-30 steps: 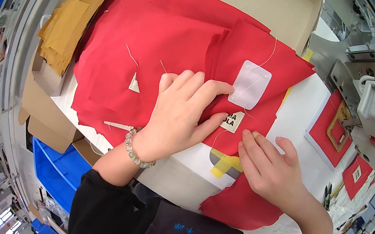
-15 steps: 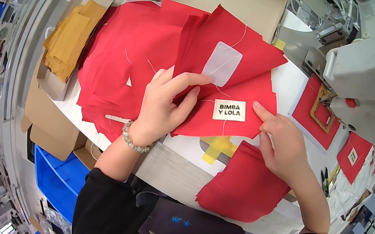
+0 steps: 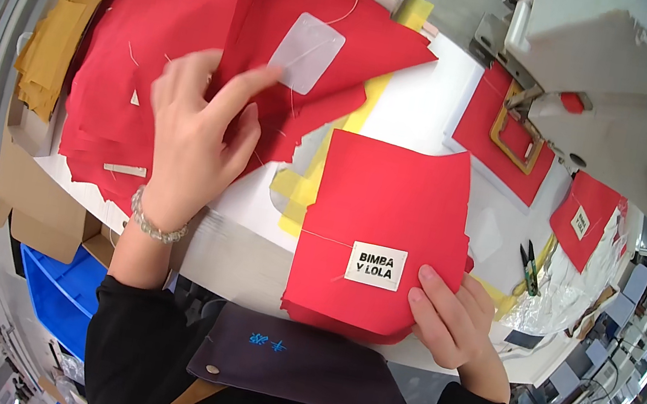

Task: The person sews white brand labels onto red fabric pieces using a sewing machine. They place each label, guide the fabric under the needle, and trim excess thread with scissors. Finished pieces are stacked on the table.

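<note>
In front of me lies a red fabric piece (image 3: 393, 197) with a white printed label (image 3: 376, 266) sewn near its lower edge and loose threads beside the label. My right hand (image 3: 454, 320) has its fingers on the piece's right edge, next to the label; its thumb is hidden. Another red piece shows just beneath. At the left, my left hand (image 3: 203, 124) is slightly blurred, its fingers apart and its index fingertip at a translucent patch (image 3: 307, 54) on a folded-back red sheet (image 3: 369, 41). That sheet lies on a large stack of red pieces (image 3: 143, 23).
A carton of mustard-yellow pieces (image 3: 56, 47) stands left of the stack, above a blue bin (image 3: 53, 288). On the right, a machine (image 3: 598, 69) has a yellow frame (image 3: 523, 151) over red fabric. Thread snips (image 3: 531, 269) lie near another labelled red piece (image 3: 584, 220).
My right hand has brought the labelled piece off the stack toward me, onto the red fabric at the table's front. My left hand stays by the folded sheet, with its fingers spread wider.
</note>
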Demonstrator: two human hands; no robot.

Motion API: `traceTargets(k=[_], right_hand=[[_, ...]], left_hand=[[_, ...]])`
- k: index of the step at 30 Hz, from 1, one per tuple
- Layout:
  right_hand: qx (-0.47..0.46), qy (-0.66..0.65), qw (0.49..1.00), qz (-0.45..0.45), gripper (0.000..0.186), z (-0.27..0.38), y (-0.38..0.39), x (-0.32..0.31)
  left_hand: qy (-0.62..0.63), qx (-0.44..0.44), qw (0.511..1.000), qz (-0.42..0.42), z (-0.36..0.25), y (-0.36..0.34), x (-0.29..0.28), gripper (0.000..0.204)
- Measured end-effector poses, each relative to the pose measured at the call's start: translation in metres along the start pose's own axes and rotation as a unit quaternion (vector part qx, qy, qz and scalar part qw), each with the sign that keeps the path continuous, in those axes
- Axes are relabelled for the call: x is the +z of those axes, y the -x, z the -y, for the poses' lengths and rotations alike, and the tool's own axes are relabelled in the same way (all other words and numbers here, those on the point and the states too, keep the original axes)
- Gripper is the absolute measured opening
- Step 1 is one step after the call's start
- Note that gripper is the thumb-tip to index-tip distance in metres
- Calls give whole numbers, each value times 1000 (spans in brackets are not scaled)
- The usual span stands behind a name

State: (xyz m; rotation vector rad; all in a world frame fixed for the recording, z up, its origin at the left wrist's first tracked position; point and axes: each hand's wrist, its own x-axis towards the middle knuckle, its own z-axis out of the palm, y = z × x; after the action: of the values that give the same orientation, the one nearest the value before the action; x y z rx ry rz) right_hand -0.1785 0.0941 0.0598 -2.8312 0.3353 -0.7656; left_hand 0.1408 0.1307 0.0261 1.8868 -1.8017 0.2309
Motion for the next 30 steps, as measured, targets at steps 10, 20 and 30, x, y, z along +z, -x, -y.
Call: traceTargets(k=[10, 20, 30], right_hand=[[87, 8, 996, 8, 22, 25, 39, 2], [20, 208, 977, 49, 21, 20, 66, 5], [47, 173, 981, 78, 19, 18, 71, 4]], left_hand=[[255, 228, 936, 87, -111, 74, -5, 36], [155, 285, 941, 94, -115, 84, 8, 22], [130, 308, 937, 101, -118, 77, 9, 34]])
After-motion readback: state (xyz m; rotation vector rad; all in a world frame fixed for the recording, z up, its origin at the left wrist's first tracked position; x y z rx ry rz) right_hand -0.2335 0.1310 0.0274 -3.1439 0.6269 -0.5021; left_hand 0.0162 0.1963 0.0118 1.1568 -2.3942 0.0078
